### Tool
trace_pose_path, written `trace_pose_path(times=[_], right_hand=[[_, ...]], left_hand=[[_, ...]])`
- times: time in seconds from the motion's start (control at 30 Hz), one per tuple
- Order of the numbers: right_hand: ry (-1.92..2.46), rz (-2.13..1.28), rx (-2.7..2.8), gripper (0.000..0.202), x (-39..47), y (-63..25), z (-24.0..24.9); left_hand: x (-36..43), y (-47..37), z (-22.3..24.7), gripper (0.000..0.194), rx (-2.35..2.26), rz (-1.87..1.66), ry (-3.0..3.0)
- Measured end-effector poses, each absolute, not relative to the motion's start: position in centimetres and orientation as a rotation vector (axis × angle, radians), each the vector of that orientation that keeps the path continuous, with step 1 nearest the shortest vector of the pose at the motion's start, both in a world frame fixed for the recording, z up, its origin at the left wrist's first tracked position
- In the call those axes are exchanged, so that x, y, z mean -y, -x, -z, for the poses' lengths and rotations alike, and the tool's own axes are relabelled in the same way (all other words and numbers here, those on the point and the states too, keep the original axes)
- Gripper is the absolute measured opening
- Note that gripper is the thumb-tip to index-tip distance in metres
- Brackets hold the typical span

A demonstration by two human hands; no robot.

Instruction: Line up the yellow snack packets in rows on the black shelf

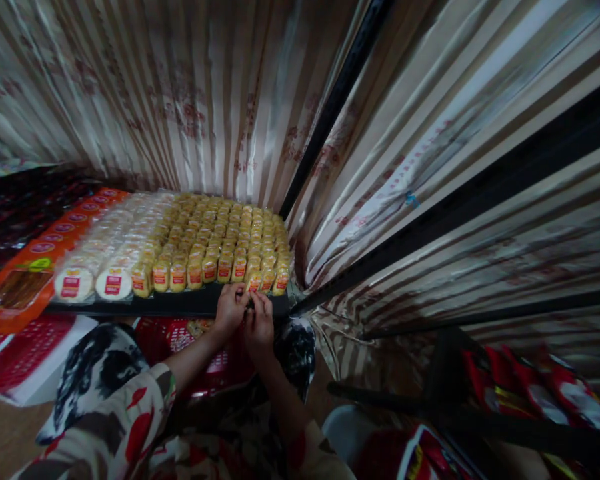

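Observation:
Both my hands meet at the front edge of a dark shelf (180, 303), just below the right end of the rows of small yellow wrapped snacks (220, 230) with red labels. My left hand (230, 309) has its fingers bent and closed, tips against the shelf edge near a front packet (253, 283). Close beside it, my right hand (260, 327) is also closed, with fingertips pinched together under the same packet. What lies between the fingertips is dark and too small to make out.
Round white packets (114, 283) and an orange snack bag (25, 283) lie left on the shelf. A red basket (225, 370) sits below my arms. Dark posts (325, 120) and striped curtains (205, 100) stand behind. Red packages (570, 393) are at lower right.

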State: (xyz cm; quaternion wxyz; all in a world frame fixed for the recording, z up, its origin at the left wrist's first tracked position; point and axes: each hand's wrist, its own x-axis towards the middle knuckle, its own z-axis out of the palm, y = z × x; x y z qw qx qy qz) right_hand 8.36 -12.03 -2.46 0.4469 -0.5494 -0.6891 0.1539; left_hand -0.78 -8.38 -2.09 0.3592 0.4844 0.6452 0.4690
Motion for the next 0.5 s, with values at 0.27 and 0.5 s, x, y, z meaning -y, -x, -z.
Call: trace_pose_path(times=[0.27,0.5], right_hand=[[1.403,-0.369,1.734,0.041,11.1,-8.9,3.4],[1.373,-0.335,1.709,0.042,10.6,-9.2,4.1]], left_hand=[[7.9,0.4,2.6,0.011,-1.788,-1.197,-1.336],[7.8,0.4,2.3,0.009,-1.733,-1.211,-1.469]])
